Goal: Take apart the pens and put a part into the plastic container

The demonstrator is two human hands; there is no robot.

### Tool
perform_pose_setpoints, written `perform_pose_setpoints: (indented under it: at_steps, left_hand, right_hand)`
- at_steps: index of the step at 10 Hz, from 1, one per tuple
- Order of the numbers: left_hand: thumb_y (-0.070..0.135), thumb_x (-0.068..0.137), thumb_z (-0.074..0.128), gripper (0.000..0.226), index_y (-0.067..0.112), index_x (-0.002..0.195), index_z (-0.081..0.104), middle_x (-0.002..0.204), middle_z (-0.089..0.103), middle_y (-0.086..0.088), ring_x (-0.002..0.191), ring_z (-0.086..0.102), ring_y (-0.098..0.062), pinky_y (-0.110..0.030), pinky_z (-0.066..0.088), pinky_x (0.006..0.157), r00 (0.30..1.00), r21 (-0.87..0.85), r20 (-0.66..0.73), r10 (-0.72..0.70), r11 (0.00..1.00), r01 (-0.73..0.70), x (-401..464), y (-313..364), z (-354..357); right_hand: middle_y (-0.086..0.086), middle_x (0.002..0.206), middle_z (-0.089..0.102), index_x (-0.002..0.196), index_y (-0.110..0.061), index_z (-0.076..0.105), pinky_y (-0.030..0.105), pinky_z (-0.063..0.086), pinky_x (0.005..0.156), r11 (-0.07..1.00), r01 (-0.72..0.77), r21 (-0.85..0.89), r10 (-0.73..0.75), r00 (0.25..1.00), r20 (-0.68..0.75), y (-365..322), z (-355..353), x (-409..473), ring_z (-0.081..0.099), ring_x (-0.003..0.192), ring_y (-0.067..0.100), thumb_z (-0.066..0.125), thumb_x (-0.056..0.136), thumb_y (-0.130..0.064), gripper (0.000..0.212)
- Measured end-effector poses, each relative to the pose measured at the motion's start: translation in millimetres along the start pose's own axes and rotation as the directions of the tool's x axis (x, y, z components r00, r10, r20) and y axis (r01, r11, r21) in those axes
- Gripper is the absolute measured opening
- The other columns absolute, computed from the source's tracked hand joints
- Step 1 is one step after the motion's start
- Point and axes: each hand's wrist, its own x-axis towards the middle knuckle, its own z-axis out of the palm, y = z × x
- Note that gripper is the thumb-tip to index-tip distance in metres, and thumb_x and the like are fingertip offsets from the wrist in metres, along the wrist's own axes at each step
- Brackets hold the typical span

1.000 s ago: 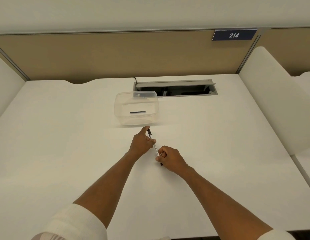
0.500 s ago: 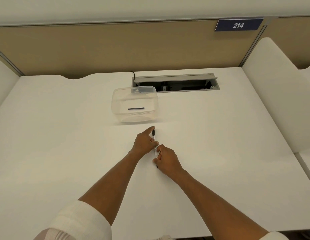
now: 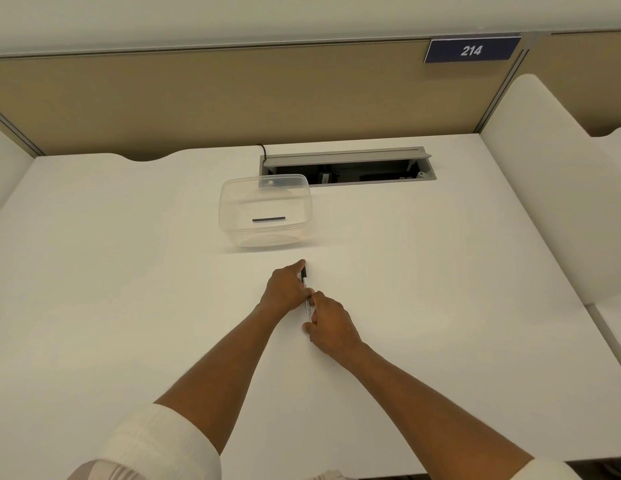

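Pen [image 3: 305, 283]: gripped at both ends by left hand [image 3: 286, 288] and right hand [image 3: 331, 323].
Plastic container [image 3: 265, 211]: holds one dark piece [image 3: 268, 219], possibly a pen part.

The surface [image 3: 129, 306] is white, smooth and matt. The plastic container [image 3: 233, 209] is clear, thin plastic with a light gloss. The pen [image 3: 306, 282] looks like plastic, with a black cap and a pale barrel. The cable tray [image 3: 343, 155] has a grey, brushed-metal look. The back panel [image 3: 233, 98] looks like beige matt cloth. The sleeve [image 3: 156, 445] is white cloth.
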Motion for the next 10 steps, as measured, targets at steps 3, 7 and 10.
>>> perform_pose_setpoints:
  at_steps: [3,7,10]
  left_hand:
    - [0.018,0.078,0.071,0.070,0.017,0.142,0.043,0.083,0.068,0.002,0.082,0.060,-0.013,-0.023,0.044,0.076,1.000,-0.032,-0.001,-0.024,0.999,0.024,-1.6,-3.9,1.3]
    - [0.020,0.081,0.069,0.037,0.031,0.086,0.035,0.086,0.072,-0.013,0.080,0.065,-0.026,-0.028,0.045,0.064,0.997,-0.080,-0.037,-0.064,0.995,0.061,-18.8,-8.1,-2.5]
    - [0.026,0.087,0.065,0.047,0.012,0.131,0.054,0.115,0.059,-0.007,0.108,0.057,-0.024,-0.034,0.047,0.091,0.986,0.076,-0.162,-0.038,0.996,0.051,-31.7,-34.4,-4.3]
  right_hand:
    - [0.004,0.115,0.063,0.123,-0.013,0.049,0.032,0.046,0.082,1.000,0.002,-0.026,-0.002,1.000,-0.013,-1.4,1.1,-1.1,0.061,0.104,0.026,0.063,0.086,-0.027,0.043]
    - [0.008,0.109,0.063,0.117,-0.010,0.050,0.036,0.049,0.083,0.999,-0.013,-0.039,0.013,1.000,-0.002,-3.0,-1.6,-4.7,0.062,0.099,0.029,0.060,0.090,-0.029,0.034]
    - [0.006,0.106,0.064,0.121,-0.013,0.051,0.033,0.045,0.083,0.999,-0.007,-0.034,0.003,0.994,-0.114,3.7,-9.6,-3.9,0.059,0.102,0.024,0.055,0.094,-0.030,0.032]
